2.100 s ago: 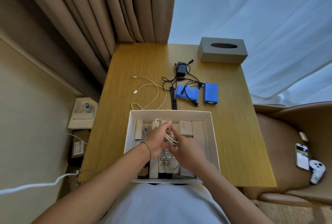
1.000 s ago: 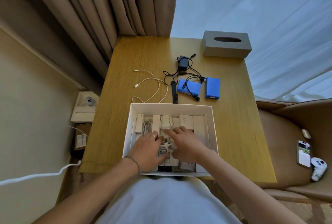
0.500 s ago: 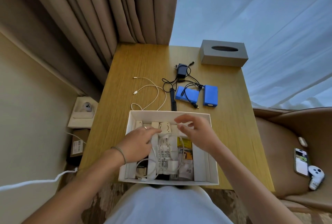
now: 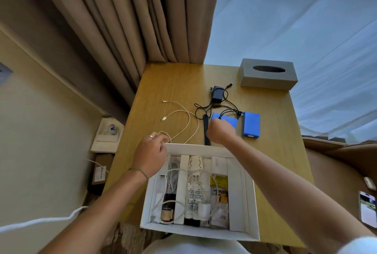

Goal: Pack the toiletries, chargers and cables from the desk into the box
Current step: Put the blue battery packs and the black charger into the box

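From my remote seat I judged the next pick turned on one thing: what remained on the table (image 4: 175, 82) lay just beyond the far wall of the box (image 4: 252, 196), up-frame from both hands. The left hand (image 4: 150, 155) sat at the box's upper-left corner, its fingers (image 4: 161, 141) curled and touching the near loop of the white cable (image 4: 188, 120); I could not tell whether they actually pinched it. That cable ran away toward upper centre of the frame in loose, thin, glossy curves, both plugs at the far end. The right hand (image 4: 221, 133) was curled into a loose fist at centre frame, over the black comb (image 4: 205, 129), a slim matte bar lying lengthwise toward me; whether it gripped anything I could not tell. It was the nearer hand to the blue battery packs (image 4: 251, 124), boxy and shrink-wrapped, and to the black charger (image 4: 217, 93) with its tangled thin black lead (image 4: 201, 109). Inside the box lay tubes, a small dark bottle, sachets and coiled white leads, packed in upright rows. A grey tissue box (image 4: 267, 77) stood at the table's far right corner
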`<state>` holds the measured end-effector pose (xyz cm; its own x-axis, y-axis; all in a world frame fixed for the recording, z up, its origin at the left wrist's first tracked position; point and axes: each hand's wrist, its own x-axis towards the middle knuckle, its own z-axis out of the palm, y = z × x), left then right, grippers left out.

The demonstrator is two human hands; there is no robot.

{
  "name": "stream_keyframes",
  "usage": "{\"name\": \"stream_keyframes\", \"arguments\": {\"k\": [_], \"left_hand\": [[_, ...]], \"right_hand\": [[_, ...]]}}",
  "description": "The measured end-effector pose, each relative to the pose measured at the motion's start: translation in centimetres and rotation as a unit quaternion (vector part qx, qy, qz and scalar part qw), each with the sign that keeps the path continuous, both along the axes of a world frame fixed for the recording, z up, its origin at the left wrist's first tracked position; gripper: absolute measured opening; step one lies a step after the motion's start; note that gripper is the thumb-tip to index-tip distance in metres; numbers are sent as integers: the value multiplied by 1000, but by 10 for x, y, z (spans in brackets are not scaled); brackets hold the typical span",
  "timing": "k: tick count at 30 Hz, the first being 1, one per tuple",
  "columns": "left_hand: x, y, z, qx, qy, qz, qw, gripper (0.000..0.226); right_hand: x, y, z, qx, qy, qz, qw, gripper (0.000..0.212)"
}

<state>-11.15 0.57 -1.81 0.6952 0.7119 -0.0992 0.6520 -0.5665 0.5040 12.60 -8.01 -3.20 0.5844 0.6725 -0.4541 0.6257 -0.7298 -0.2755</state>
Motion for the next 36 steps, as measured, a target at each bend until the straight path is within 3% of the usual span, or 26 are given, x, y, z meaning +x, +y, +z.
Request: {"name": "stream_keyframes", "arguments": {"k": [5,9,19,24,28,32,36], "left_hand": [[-9,3,-17,-45,-5,-7,999,25],[-11,1,-25,-30,-23,3,999,25],[-14,-1,-33,-36,-48,12,998,14],[-16,-2,-33,-46,-56,16,997,18],[-18,-3,-34,-31,-59,8,998,22],[-19,-4,-36,-28,-65,-5,997,22],[-18,-6,-39,-22,-74,-8,997,17]], "right_hand": [[5,17,-32,-88,-40,65,993,3],[7,28,-49,-127,-54,94,986,7],[6,42,-53,-121,-48,81,988,7],[9,34,-29,-70,-28,44,996,15],[4,14,16,25,-20,23,999,18],[-23,-41,53,132,10,-9,991,16],[-61,-99,57,153,63,-45,985,10]]}}
